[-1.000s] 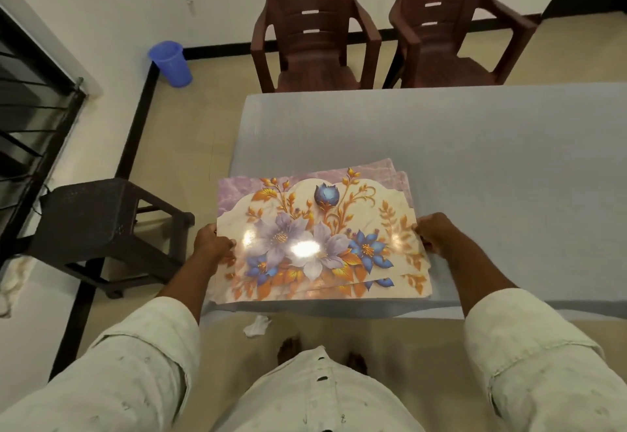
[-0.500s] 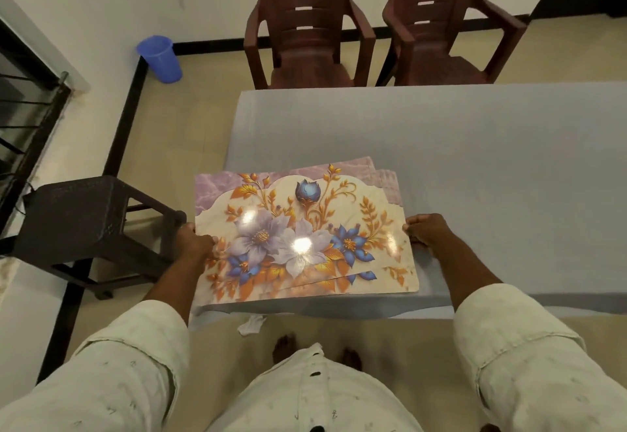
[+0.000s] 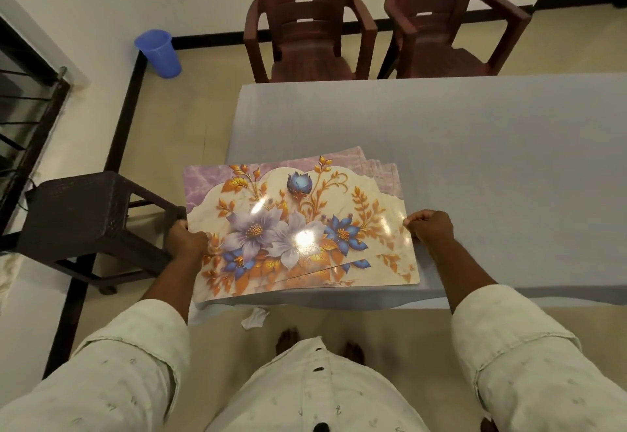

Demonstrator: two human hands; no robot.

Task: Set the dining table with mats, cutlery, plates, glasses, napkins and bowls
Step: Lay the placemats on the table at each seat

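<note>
A stack of floral mats [image 3: 298, 224] is lying at the near left corner of the table [image 3: 475, 146], its left edge overhanging the table's end; the sheets are fanned slightly, their far right corners and near edges showing in offset layers. The left hand [image 3: 186, 243] is gripping the stack's left edge, thumb lying on the top mat and fingers curled beneath; the right hand [image 3: 430, 226] is pinching the right edge, fingers curled at the rim, knuckles facing upward. Both forearms are emerging from rolled pale sleeves [image 3: 509, 336]. The table is carrying a grey-blue cloth. Two brown plastic chairs [image 3: 307, 24] are standing side by side at the far side, close against the table edge; a dark stool [image 3: 84, 214] is standing on the floor just left of the table's end; a blue cup [image 3: 157, 53] is sitting on the floor near the wall. A crumpled white scrap [image 3: 255, 318] is lying on the floor below the near edge.
</note>
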